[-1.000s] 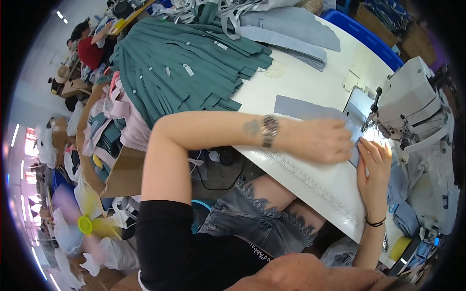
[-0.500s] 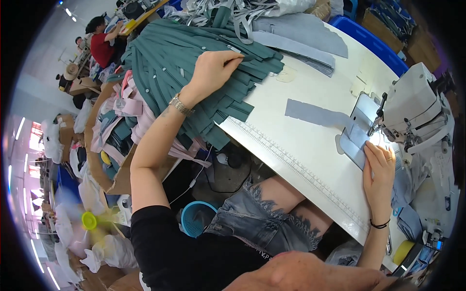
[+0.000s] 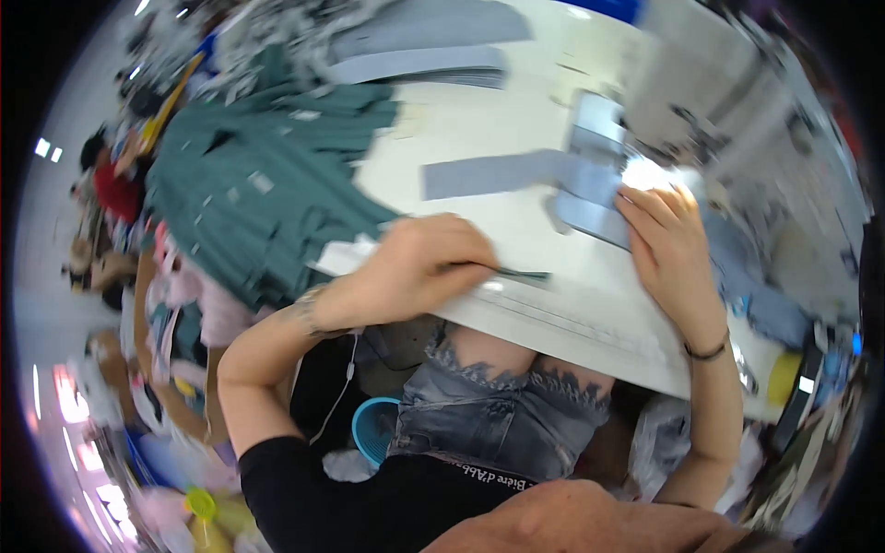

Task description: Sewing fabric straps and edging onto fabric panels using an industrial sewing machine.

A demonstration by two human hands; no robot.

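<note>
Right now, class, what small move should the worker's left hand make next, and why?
Probably carry the green strip rightward to the sewing machine: the left hand pinches it with one end pointing that way, the right hand rests beside the machine's lit area, and the grey strip already reaches the plate there.

Matt grey cloth strip (image 3: 489, 175); smooth white tabletop (image 3: 461, 115) (faintly glossy).

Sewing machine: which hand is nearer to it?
Right. The right hand is just in front of the sewing machine, by its bright light; the left hand is farther off to its left, holding a green strip.
</note>
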